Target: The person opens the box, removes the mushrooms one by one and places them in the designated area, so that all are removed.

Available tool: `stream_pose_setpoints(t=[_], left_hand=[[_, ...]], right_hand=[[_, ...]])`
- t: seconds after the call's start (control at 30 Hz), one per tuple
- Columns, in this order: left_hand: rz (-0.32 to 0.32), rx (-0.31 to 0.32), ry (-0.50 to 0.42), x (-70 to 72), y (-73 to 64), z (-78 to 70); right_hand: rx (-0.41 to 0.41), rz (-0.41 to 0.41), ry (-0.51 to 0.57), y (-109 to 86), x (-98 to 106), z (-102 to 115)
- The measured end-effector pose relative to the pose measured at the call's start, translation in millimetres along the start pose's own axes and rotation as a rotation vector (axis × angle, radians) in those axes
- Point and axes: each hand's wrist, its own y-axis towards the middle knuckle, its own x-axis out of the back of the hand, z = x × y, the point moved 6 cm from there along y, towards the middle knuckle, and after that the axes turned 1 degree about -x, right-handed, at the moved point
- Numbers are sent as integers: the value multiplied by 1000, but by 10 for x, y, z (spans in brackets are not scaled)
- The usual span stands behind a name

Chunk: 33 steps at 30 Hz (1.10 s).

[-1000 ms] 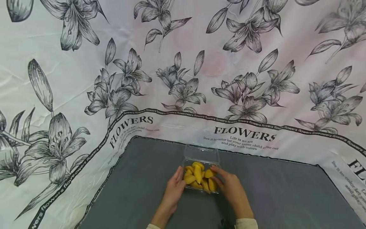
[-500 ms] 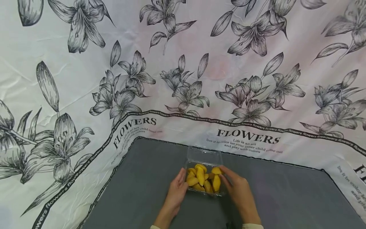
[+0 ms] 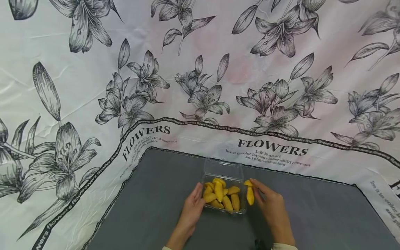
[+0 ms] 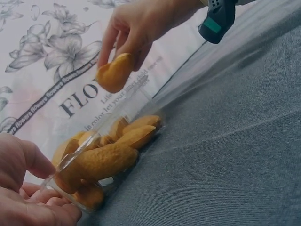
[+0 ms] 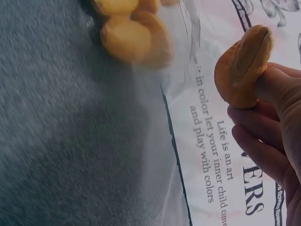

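Our L hand (image 3: 192, 205) grips clear box (image 3: 223, 170), R hand (image 3: 272, 206) pinches yellow pc (image 3: 250, 196): prob. light, firm, best held mid-body.

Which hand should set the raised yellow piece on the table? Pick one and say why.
Probably the right hand: it already pinches the yellow piece, to the right of the clear box. The left hand grips the box's left side.
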Motion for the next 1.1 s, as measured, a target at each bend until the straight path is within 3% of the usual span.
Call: stream_pose_setpoints(t=[0.2, 0.63, 1.1], left_hand=[[4, 12, 13, 15, 5, -24], [-25, 35, 8, -15, 25, 27], [-41, 56, 29, -32, 25, 3]], right_hand=[[-47, 57, -20, 18, -27, -158], [-252, 242, -72, 33, -195, -504], [-337, 289, -110, -10, -250, -682]])
